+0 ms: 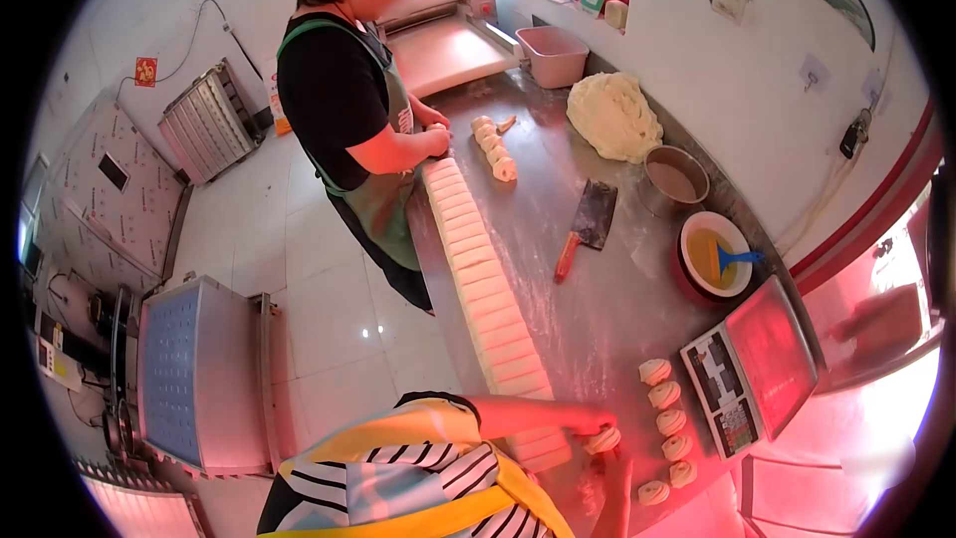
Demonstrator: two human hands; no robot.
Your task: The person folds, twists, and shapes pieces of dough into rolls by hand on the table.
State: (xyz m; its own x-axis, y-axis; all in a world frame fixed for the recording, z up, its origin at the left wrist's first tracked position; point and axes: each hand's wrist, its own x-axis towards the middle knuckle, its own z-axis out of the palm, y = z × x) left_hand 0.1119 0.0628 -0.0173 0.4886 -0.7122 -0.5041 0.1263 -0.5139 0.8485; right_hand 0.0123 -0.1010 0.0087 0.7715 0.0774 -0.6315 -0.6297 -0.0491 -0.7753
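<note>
Yellow apron [498, 503] lies at six o'clock; at five, your left hand [596, 421] narrowly holds twisted dough [601, 439]. Your right hand [618, 458] is beside it, opening I cannot tell.

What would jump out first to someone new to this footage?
The long, pale dough strip, marked crosswise into many pieces along the left side of the shiny metal table, catches the eye first. Next comes the big, pale dough mound near the wall, then the red-handled, dark-bladed tool lying mid-table.
</note>
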